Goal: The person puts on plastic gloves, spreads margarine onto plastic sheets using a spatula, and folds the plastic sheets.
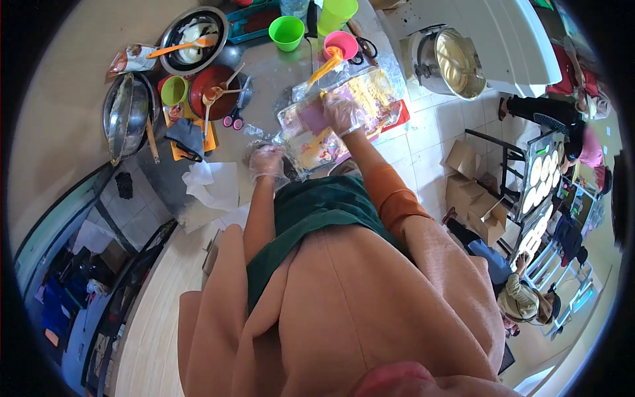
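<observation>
My right hand (344, 114), in a clear plastic glove, is over a patterned sheet (317, 147) spread with yellow crumbly bits (374, 89). Its fingers are bent together near the sheet's middle; whatever they hold is too small to name. My left hand (268, 162), also gloved, rests by the sheet's left edge next to crumpled clear plastic (256, 134). The glove and distance blur its fingers. Just above the sheet, an orange-yellow piping bag (325, 69) hangs out of a pink cup (340, 45).
Pink-handled scissors (233, 122), a red bowl (210, 92) with spoons, a black bowl (194, 40), green cups (286, 33) and white paper (210, 185) lie leftward. At right are a mixer bowl (456, 63), cardboard boxes (473, 198) and people (529, 298) by trays (541, 173).
</observation>
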Demonstrator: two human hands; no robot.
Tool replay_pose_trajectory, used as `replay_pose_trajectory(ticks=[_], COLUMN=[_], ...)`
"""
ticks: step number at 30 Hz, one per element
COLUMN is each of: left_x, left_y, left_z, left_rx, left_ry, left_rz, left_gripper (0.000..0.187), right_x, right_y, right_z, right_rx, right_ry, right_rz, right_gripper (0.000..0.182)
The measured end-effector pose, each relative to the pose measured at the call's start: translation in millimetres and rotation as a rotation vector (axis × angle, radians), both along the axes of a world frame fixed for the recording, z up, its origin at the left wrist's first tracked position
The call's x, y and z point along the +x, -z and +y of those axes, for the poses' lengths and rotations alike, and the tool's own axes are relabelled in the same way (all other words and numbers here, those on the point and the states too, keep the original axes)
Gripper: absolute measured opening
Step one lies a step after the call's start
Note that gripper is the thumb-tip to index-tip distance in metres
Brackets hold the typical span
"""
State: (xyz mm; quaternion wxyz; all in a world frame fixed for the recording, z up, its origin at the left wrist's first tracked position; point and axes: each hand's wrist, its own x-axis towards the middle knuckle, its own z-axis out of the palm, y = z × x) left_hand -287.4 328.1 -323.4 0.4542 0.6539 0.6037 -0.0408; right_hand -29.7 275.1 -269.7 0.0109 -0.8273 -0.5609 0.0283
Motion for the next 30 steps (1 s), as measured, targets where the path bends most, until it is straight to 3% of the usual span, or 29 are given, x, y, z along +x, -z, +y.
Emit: replay_pose_trajectory(ticks=[16,22,25,30], left_x=[4.1,11.5,10.9,7.7], left_y=[-9.6,-26.1,-26.2,-19.4], left_z=[-0.1,-2.9,-4.3,-4.6], left_rx=[-0.073,0.006,-0.04,-0.022], left_ry=[-0.09,-0.133,-0.214,-0.158], left_rz=[-0.039,-0.037,-0.137,-0.115], left_gripper=[0.033,0.024,0.023,0.026], right_x=[72.0,80.0,106.2,128.3], right_y=[-26.5,-43.3,-30.5,-12.8], right_z=[-5.2,-4.4,-19.0,-27.1], right_rx=[-0.205,-0.218,-0.199,-0.065], right_ry=[0.181,0.283,0.218,0.178], right_rz=[0.025,0.032,0.02,-0.137], right_gripper=[0.024,0.028,0.031,0.019])
